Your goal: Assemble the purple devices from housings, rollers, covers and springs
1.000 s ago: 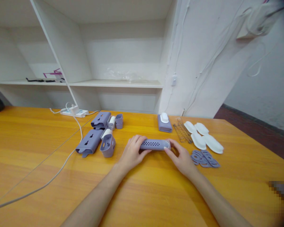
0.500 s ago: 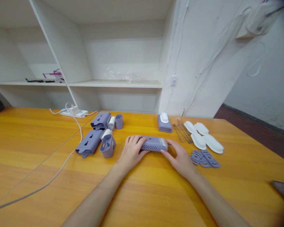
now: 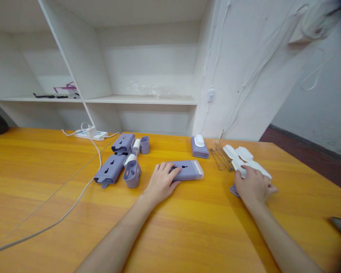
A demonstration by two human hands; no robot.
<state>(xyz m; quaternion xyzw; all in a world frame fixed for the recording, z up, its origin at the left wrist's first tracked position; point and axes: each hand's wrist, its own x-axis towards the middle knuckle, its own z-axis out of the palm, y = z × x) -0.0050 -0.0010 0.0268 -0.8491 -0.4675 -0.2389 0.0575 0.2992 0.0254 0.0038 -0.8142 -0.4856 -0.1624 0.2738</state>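
Housings (image 3: pixel 110 169): two, table (image 3: pixel 45 159) left.
Left hand (image 3: pixel 161 180): one; fingers hold case (image 3: pixel 187 170) by its left end.
Case: one, on table between hands.
Covers (image 3: pixel 244 154): four, grouped right.
Right hand (image 3: pixel 253 184): one, at covers; finger grip cannot be told.

A purple housing (image 3: pixel 190 172) lies flat, dark slot (image 3: pixel 184 167) upward and pale end (image 3: pixel 199 169) rightward, well apart from largely hidden flat purple pieces (image 3: pixel 234 190).

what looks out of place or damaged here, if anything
Nothing looks spilled or clearly damaged. Two untidy spots: at left, a thick cable trails across the table; clear plastic lies crumpled on the shelf. The case under the left hand looks intact.
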